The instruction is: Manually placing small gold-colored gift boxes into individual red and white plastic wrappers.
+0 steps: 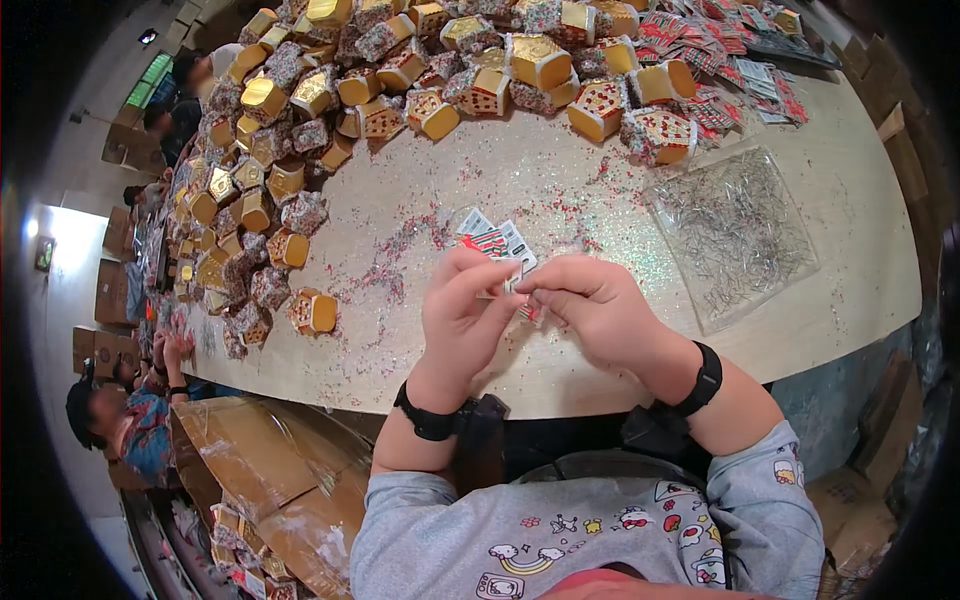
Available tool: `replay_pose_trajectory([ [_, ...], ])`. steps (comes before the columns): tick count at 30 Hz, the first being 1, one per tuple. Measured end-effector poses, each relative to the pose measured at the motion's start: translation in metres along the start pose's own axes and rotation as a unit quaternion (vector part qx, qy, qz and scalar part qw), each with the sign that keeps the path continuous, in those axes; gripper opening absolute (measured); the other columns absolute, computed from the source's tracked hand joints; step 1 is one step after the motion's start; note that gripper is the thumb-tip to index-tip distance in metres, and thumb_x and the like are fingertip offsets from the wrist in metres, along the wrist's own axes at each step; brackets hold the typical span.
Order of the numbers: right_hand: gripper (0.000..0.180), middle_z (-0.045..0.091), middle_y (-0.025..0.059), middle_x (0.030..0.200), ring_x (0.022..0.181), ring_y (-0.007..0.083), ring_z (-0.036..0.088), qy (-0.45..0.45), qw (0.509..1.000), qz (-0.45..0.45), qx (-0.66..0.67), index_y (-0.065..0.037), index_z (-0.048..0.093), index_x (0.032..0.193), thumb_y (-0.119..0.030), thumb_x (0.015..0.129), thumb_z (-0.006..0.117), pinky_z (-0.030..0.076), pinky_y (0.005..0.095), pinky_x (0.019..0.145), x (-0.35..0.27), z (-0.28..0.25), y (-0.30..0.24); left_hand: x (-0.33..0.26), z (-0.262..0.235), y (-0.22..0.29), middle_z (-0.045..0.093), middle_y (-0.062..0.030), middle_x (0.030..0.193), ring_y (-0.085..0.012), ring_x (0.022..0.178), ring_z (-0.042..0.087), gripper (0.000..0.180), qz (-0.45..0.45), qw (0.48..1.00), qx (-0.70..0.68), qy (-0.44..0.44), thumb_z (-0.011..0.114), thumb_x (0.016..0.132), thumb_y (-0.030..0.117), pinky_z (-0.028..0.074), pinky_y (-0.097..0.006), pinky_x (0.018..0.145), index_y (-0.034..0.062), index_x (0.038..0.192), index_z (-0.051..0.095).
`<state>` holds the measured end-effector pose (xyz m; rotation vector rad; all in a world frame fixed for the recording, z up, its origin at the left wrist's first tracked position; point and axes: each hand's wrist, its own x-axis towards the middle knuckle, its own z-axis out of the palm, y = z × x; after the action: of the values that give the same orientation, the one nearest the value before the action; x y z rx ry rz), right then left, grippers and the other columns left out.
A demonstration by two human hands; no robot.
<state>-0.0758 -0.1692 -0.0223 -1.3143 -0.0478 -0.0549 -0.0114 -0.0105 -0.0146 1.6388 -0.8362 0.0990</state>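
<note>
Over the middle of the table both hands meet, fingertips nearly touching. My left hand (pixel 462 312) is closed in a pinch on a small printed tag, whose pale edge shows between the fingers. My right hand (pixel 598 308) pinches thumb to forefinger right at that tag; whatever is in its fingertips is too small to make out. Just beyond the fingers lie several loose tags (pixel 512 240), white with barcodes and red and green stripes. To the right of my right hand rests a clear shallow tray (pixel 690 285) holding a scatter of thin metal pins.
Glittery house-shaped ornaments (pixel 432 113) with gold bases are heaped along the table's back and left. A pile of red and white tags (pixel 700 45) lies at the far right. Coloured glitter covers the tabletop (pixel 380 190). A cardboard box (pixel 260 450) stands lower left; co-workers sit beyond.
</note>
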Motion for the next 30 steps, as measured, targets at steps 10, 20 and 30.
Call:
replay_pose_trajectory([
  [10, 0.012, 0.063, 0.0059, 0.080, 0.069, 0.0114, 0.058, -0.029, 0.990, 0.135, 0.042, 0.001, 0.068, 0.092, -0.004, 0.085, 0.059, 0.046, 0.0247, 0.063, -0.001, 0.003, -0.003, 0.000, -0.011, -0.007, 0.053, -0.0052, 0.085, -0.0175, 0.078, 0.052, 0.010, 0.006, 0.996, -0.019, -0.086, 0.067, 0.074, -0.003, 0.042, -0.027, 0.068, 0.0045, 0.080, 0.064],
  [20, 0.015, 0.065, 0.0073, 0.083, 0.071, 0.0113, 0.061, -0.054, 0.958, 0.194, 0.206, 0.004, 0.065, 0.095, -0.007, 0.085, 0.062, 0.049, 0.0233, 0.064, 0.001, -0.006, -0.006, 0.007, -0.017, 0.004, 0.057, -0.0059, 0.081, -0.0177, 0.074, 0.057, 0.011, 0.060, 0.990, 0.047, -0.117, 0.070, 0.073, 0.000, 0.045, -0.028, 0.064, 0.0051, 0.080, 0.064],
  [30, 0.011, 0.060, 0.0037, 0.071, 0.063, 0.0082, 0.055, -0.047, 0.993, 0.094, 0.050, 0.004, 0.066, 0.091, -0.003, 0.082, 0.062, 0.044, 0.0228, 0.055, -0.002, 0.004, 0.006, -0.012, -0.042, 0.018, 0.061, -0.0100, 0.086, -0.0257, 0.082, 0.058, 0.014, 0.038, 0.964, 0.254, -0.064, 0.069, 0.074, 0.005, 0.046, -0.035, 0.074, 0.0037, 0.088, 0.066],
])
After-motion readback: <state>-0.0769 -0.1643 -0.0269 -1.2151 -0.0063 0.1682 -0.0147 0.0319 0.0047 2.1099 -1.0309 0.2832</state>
